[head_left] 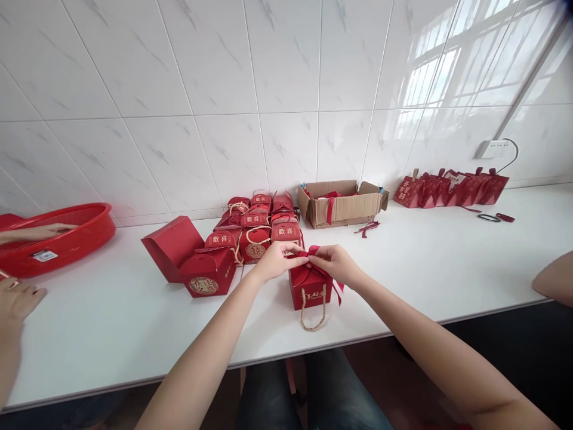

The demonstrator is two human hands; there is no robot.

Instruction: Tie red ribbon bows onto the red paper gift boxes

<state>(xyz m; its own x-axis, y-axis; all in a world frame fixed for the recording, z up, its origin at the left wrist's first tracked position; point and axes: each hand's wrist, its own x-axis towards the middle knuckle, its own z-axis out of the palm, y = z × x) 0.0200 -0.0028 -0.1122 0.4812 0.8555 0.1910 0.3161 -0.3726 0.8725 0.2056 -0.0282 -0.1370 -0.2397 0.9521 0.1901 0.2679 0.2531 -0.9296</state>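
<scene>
Near the front edge of the white table [412, 269], between the person's forearms, a small red box [299, 292] stood upright with its printed side facing the wearer. From that side a twisted cord handle [313, 326] hung in a loop down onto the tabletop. Both hands met above the lid: the left hand [281, 260] and the right hand [335, 264] each pinched the red ribbon [314, 251], their fingertips nearly touching. The fingers covered much of the ribbon's middle, so whether it was knotted there was hard to say. One loose end trailed down on the right hand's side of the box.

Beyond the left forearm sat a box with a round gold emblem [213, 273], just beside a plain red carton [172, 245] with its flap raised. Behind the hands, more red boxes [255, 222] were packed close together. An open cardboard box [353, 210] held red material and stood near the tiled wall [286, 71]; farther right leaned a row of pointed red packets [447, 191]. At far left, a co-worker's hand [51, 232] reached into a red basin [89, 239].
</scene>
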